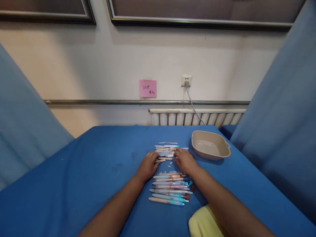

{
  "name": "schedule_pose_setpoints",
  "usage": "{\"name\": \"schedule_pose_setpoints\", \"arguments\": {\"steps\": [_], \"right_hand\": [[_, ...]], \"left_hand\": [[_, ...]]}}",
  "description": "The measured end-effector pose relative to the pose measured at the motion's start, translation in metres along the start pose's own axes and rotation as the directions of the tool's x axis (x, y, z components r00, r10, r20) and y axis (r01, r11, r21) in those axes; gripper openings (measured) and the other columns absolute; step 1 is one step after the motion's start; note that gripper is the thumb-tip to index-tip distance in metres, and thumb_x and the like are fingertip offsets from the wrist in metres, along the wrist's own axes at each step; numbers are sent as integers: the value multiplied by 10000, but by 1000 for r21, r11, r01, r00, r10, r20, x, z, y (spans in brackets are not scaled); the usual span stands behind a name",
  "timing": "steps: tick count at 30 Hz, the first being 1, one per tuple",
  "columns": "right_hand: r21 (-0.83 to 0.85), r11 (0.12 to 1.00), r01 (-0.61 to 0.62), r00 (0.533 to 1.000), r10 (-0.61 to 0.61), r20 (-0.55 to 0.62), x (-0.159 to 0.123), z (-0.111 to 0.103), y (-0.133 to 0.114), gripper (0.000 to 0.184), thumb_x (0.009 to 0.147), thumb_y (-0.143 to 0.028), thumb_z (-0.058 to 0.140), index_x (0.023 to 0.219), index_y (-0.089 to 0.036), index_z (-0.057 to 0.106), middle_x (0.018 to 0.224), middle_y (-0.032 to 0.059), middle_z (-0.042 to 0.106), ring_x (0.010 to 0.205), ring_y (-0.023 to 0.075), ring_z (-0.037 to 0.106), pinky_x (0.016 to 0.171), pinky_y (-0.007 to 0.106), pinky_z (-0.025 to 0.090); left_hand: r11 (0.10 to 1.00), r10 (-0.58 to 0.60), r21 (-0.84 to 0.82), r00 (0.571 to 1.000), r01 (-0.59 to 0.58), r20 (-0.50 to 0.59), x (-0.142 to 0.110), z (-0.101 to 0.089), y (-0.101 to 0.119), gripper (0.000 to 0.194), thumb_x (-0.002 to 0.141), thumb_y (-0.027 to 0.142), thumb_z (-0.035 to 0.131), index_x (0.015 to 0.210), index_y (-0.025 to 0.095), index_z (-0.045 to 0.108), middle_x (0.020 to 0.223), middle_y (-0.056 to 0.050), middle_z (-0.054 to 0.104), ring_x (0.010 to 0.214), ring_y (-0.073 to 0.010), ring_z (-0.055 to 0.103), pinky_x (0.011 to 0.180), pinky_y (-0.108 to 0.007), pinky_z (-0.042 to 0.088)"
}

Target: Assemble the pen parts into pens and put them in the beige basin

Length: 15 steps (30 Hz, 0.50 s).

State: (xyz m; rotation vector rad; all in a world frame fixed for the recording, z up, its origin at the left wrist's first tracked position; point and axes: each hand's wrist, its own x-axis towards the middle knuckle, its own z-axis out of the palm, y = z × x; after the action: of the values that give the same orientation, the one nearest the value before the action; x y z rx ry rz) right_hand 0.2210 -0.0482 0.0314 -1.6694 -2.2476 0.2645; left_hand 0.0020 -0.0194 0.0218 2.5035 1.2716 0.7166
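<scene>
Two groups of pens lie on a blue table (pixel 74 177). The far group of pens (pixel 166 147) sits just beyond my fingers; the near row of pens (pixel 170 189) lies side by side between my forearms. My left hand (pixel 148 164) and my right hand (pixel 185 161) rest on the table facing each other, fingers curled around the ends of one pen (pixel 166 159) lying across between them. The fingertips are partly hidden by the backs of my hands.
A beige shallow dish (pixel 228 149) with small handles stands to the right of the pens. A yellow cloth (pixel 202 223) lies under my right forearm. Blue screens flank the table; a radiator, wall socket with cable and pink note are behind.
</scene>
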Motion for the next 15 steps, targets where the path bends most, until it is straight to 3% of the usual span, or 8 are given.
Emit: {"name": "schedule_pose_setpoints", "arguments": {"steps": [3, 6, 9, 15], "right_hand": [[56, 998, 27, 997, -31, 64, -18, 2, -6, 178, 829, -269, 559, 985, -208, 619, 973, 36, 643, 896, 163, 581, 754, 239, 397], [86, 996, 31, 994, -40, 102, -29, 8, -9, 161, 822, -284, 563, 947, -218, 641, 922, 10, 662, 818, 138, 598, 694, 213, 405], [79, 997, 26, 995, -34, 99, -30, 13, -9, 168, 826, -262, 551, 958, -212, 643, 959, 20, 661, 876, 151, 592, 740, 225, 405], [43, 997, 58, 994, -62, 93, -21, 13, -7, 195, 799, -252, 586, 981, -208, 638, 998, 58, 649, 964, 202, 556, 814, 276, 384]], "left_hand": [[999, 0, -34, 999, 1, 39, -14, -7, 2, 164, 807, 248, 549, 947, 176, 594, 876, -39, 615, 806, -181, 564, 743, -296, 440], [992, -9, -122, 990, 27, 143, -24, -11, 2, 181, 781, 267, 569, 928, 174, 618, 850, -22, 626, 756, -159, 568, 688, -254, 431], [979, -45, -186, 980, 82, 196, -26, -12, 2, 198, 774, 286, 556, 918, 174, 633, 859, -19, 638, 779, -162, 565, 694, -248, 424], [965, -110, -215, 977, 149, 184, -17, -4, -4, 192, 776, 311, 551, 868, 167, 638, 797, -12, 637, 743, -155, 559, 672, -243, 433]]}}
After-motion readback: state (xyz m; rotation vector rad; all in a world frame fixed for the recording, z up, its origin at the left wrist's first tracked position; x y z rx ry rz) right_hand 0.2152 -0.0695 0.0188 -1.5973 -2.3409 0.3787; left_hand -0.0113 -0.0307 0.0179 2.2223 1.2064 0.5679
